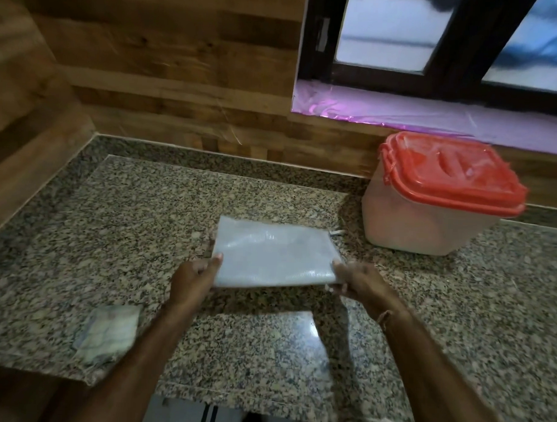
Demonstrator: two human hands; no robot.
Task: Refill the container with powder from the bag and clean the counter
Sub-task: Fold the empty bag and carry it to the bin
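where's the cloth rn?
Head view: the folded cloth lies on the granite counter at lower left, near the front edge, left of the left hand and apart from the bag.

1. A speckled granite tabletop (pixel 150 225) in grey, black and tan fills the lower part of the view and meets the walls at a corner on the left.
2. A low granite strip (pixel 210 150) runs along the back edge where the tabletop meets the wall.
3. The wall (pixel 168 65) behind is covered in horizontal wood-grain panels in mixed browns.
4. At upper right, a window (pixel 435 36) with a dark brown frame holds frosted panes that glow pale blue-white.
5. Below it, the sill (pixel 385 108) is lined with shiny purple sheeting.
6. Light reflects as a bright patch on the polished stone near the front edge.
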